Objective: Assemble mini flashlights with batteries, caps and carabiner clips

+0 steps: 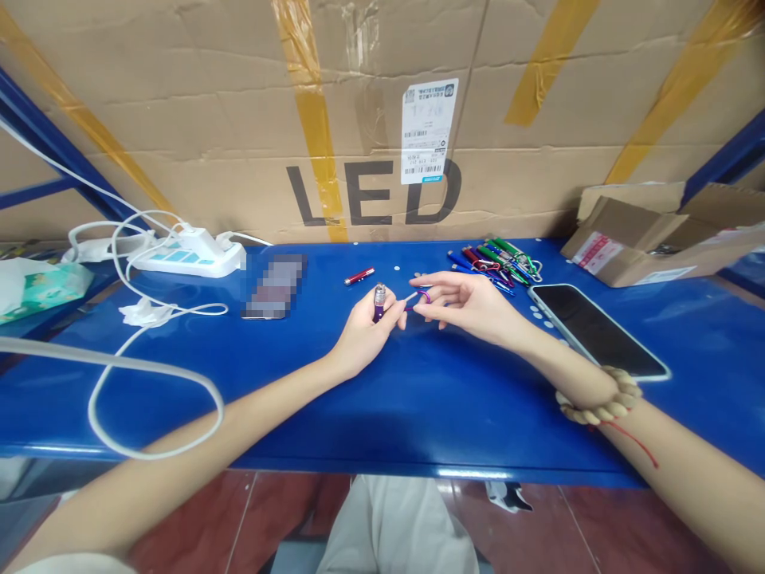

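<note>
My left hand (366, 328) is closed round a small purple torch-like cylinder (379, 301) with a silver tip, held upright over the blue table (382, 399). My right hand (463, 303) pinches a thin white stick (411, 296) and a small purple clip piece (424, 296), its other fingers spread; the stick's end points at the cylinder. The two hands almost touch. A single red cylinder (359, 277) lies on the table just behind them. A pile of several coloured cylinders with clips (496, 261) lies at the right rear.
A dark phone (598, 331) lies right of my right wrist, another blurred phone (273, 287) to the left. A white power strip (188, 253) with looping cables (155, 383) sits left, an open cardboard box (651, 239) far right, a big "LED" carton (370, 119) behind.
</note>
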`<action>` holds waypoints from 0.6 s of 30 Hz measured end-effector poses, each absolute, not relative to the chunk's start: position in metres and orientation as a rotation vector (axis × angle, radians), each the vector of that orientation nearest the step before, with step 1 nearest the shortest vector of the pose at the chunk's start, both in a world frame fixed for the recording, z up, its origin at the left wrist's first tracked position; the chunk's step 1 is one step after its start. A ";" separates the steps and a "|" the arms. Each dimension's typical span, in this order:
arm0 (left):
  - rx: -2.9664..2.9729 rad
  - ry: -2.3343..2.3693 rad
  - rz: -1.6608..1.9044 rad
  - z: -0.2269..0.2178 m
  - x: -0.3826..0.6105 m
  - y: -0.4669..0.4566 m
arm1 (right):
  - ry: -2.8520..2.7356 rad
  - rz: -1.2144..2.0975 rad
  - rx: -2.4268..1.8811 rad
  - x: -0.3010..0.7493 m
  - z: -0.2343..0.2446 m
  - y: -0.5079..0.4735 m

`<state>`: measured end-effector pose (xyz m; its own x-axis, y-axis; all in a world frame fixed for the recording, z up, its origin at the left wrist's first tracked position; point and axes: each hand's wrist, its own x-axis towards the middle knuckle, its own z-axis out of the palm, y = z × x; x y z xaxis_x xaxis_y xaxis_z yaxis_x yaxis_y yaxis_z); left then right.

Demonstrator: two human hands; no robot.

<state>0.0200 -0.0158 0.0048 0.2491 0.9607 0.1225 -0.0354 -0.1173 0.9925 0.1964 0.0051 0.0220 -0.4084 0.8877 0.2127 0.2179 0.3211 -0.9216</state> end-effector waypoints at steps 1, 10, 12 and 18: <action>1.407 0.946 1.113 0.005 0.020 -0.016 | -1.848 1.111 -0.976 0.196 0.023 0.005; 1.202 0.846 1.044 0.010 0.021 -0.017 | -1.941 0.826 -0.882 0.199 0.026 0.005; 1.175 0.827 1.041 0.010 0.021 -0.017 | -1.974 0.804 -0.846 0.199 0.025 0.005; 1.165 0.786 1.108 0.010 0.022 -0.018 | -1.800 1.117 -0.874 0.192 0.020 0.002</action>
